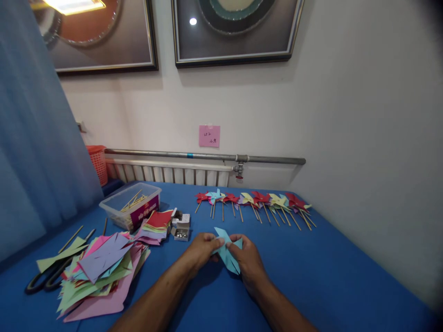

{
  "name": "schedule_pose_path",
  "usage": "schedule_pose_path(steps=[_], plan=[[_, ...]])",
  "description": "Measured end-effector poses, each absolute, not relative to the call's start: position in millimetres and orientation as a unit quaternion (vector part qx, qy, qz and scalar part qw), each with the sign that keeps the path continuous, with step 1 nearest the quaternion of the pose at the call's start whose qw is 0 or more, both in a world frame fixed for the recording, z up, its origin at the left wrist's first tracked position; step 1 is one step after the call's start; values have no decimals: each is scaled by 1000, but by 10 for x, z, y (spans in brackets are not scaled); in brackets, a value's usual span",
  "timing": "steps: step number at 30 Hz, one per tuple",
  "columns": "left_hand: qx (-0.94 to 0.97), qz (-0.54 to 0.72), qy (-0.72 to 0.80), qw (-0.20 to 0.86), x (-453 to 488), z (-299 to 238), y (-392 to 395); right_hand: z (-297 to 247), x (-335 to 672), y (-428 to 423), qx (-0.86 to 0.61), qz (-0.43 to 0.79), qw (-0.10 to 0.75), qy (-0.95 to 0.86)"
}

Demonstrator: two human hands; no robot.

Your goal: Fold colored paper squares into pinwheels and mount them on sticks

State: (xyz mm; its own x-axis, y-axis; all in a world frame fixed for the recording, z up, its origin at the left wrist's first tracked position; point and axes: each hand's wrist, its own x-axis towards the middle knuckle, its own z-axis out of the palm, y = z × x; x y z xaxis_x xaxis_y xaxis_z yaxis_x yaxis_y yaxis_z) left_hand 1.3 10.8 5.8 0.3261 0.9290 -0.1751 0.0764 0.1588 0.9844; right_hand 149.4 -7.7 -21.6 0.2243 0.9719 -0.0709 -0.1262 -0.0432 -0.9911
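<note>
Between my two hands is a light blue sheet of pinwheel paper [229,258], slit from its corners and partly folded inward. My left hand [204,249] pinches its left side, thumb on top. On the right side, my right hand [247,260] grips it with the thumb pressed near the middle. Both hands are just above the blue table [311,286]. To the left lies a heap of cut coloured paper [104,263]. Small open boxes of metal pins [181,234] stand by a neater stack of paper squares [157,226].
Finished pinwheels [261,198] on sticks lie in a row at the back. A clear plastic tub [129,203] holds wooden sticks. Black-handled scissors [51,276] lie at the far left. A blue curtain [38,138] hangs there, and a pipe [207,156] runs along the wall.
</note>
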Motion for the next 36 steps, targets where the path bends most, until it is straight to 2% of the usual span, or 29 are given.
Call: schedule_pose_path(steps=[12, 28, 36], plan=[[504, 381, 426, 647, -6, 41, 135, -252, 1515, -81, -536, 469, 574, -405], [574, 368, 496, 538, 31, -62, 192, -217, 1495, -123, -525, 469, 561, -436], [561, 374, 488, 555, 57, -149, 224, -215, 1492, -124, -525, 461, 554, -452]])
